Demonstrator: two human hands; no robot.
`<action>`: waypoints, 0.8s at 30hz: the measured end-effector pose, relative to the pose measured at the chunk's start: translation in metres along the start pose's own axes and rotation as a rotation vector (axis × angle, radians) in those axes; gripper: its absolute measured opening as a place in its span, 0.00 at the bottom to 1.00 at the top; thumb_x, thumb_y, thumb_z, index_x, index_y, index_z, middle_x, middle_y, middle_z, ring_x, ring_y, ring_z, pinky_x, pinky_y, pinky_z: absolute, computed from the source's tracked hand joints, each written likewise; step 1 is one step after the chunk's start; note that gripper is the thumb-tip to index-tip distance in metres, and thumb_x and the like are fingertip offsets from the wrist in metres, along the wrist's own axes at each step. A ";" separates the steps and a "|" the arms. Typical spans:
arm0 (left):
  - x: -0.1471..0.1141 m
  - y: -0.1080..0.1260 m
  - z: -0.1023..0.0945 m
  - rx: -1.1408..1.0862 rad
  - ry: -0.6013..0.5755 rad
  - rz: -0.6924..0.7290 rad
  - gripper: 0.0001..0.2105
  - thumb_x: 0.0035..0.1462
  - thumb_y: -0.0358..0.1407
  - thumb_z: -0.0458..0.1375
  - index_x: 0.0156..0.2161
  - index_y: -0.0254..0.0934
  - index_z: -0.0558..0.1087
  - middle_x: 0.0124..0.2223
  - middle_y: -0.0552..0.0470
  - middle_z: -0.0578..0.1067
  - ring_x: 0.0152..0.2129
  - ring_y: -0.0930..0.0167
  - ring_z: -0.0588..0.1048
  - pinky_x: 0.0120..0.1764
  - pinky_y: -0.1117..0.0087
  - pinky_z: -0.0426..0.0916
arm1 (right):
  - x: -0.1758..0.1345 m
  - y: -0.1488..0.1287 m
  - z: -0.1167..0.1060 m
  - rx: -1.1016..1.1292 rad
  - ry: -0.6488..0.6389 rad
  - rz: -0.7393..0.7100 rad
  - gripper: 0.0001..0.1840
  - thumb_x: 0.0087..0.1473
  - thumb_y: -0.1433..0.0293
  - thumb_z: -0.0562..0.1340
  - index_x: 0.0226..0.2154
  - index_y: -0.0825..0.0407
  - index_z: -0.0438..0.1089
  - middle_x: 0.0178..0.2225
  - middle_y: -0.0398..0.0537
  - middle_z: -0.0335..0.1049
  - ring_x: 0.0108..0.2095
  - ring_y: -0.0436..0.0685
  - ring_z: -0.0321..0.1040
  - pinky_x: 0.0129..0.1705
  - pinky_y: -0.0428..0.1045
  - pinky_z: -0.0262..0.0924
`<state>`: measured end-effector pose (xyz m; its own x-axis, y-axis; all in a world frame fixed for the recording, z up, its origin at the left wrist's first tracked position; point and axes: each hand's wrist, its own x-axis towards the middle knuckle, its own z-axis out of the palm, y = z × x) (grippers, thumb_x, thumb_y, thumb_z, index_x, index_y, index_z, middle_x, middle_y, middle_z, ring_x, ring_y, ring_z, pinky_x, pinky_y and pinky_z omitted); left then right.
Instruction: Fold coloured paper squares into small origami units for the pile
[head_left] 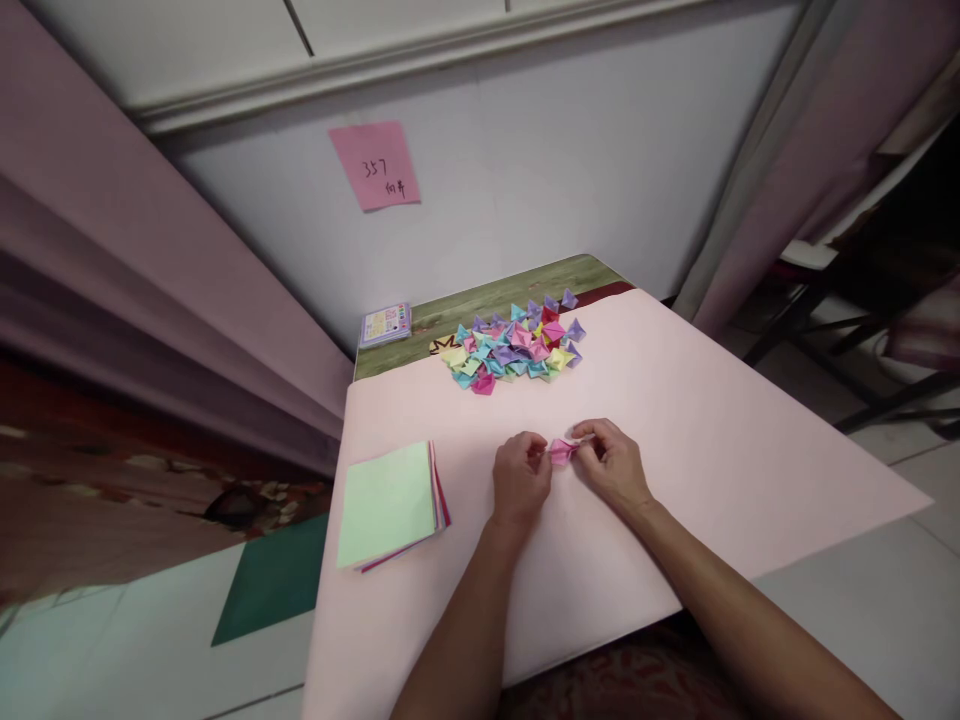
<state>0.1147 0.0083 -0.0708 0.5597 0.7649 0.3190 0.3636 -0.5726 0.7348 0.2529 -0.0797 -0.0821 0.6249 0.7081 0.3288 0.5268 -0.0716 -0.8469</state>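
A small pink folded origami paper piece (561,452) is held between my two hands, just above the pale pink table cover. My left hand (520,478) has its fingers curled in a pinch at the piece's left end. From the other side, my right hand (611,465) pinches the right end between thumb and forefinger. Beyond my hands lies a pile of folded origami pieces (514,350) in purple, blue, pink, yellow and red. To the left of my left hand rests a stack of square paper sheets (388,505), light green on top with other colours at its edge.
The pale pink cover (720,430) lies over the table, leaving a green wood-patterned strip (480,295) along the back. A small printed packet (385,325) sits at the back left corner. Behind stands a white wall with a pink note (375,167). Curtains (247,280) hang on both sides.
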 end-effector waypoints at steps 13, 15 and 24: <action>0.003 0.001 0.007 0.179 0.041 -0.048 0.06 0.51 0.26 0.56 0.30 0.40 0.69 0.28 0.53 0.73 0.29 0.68 0.70 0.35 0.66 0.61 | -0.005 0.000 0.004 -0.143 -0.021 -0.146 0.12 0.51 0.75 0.57 0.31 0.49 0.75 0.39 0.48 0.72 0.35 0.54 0.72 0.38 0.48 0.66; 0.005 0.001 0.007 0.202 0.048 -0.042 0.06 0.50 0.25 0.57 0.30 0.40 0.69 0.28 0.53 0.74 0.29 0.67 0.70 0.35 0.65 0.60 | -0.007 -0.002 0.005 -0.179 -0.033 -0.169 0.09 0.53 0.73 0.58 0.33 0.49 0.75 0.40 0.49 0.72 0.34 0.54 0.72 0.37 0.48 0.67; 0.008 0.001 0.007 0.287 0.095 -0.044 0.07 0.52 0.24 0.57 0.30 0.40 0.69 0.30 0.51 0.76 0.31 0.64 0.70 0.38 0.62 0.58 | -0.008 -0.006 0.005 -0.170 -0.180 -0.256 0.06 0.58 0.69 0.59 0.33 0.49 0.73 0.37 0.49 0.73 0.30 0.53 0.70 0.33 0.47 0.66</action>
<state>0.1247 0.0116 -0.0714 0.4719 0.8070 0.3550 0.5889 -0.5882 0.5543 0.2419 -0.0811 -0.0815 0.3564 0.8298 0.4294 0.7512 0.0188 -0.6599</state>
